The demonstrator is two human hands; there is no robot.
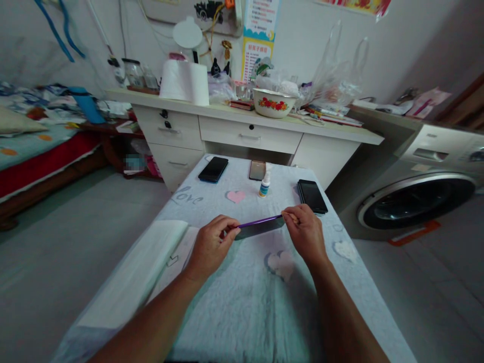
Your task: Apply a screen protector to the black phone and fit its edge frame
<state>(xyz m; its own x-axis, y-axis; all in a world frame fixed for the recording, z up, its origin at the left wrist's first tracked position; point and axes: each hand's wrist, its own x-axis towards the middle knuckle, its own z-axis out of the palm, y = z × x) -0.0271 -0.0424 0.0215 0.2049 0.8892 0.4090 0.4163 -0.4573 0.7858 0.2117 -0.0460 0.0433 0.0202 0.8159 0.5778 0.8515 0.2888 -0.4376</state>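
Between my two hands is a smartphone point(260, 225) with a purple edge and a dark face, tilted so it shows nearly edge-on. My left hand point(212, 244) pinches its left end. At the other end, the thumb and fingers of my right hand point(305, 233) grip the corner. Just beyond the phone stands a small white spray bottle point(264, 186) with a blue and yellow label. Behind the bottle lies a brownish phone or phone case point(257, 170). A black phone point(214, 169) rests at the far left, and dark phones, seemingly stacked point(313, 196), lie near my right hand.
A pale patterned cloth point(242, 302) covers the table. Along its left side lies a folded white sheet point(139, 275). A white desk point(249, 133) holding a floral bowl point(275, 103) and a paper roll point(185, 82) stands behind. To the right is a washing machine point(419, 176).
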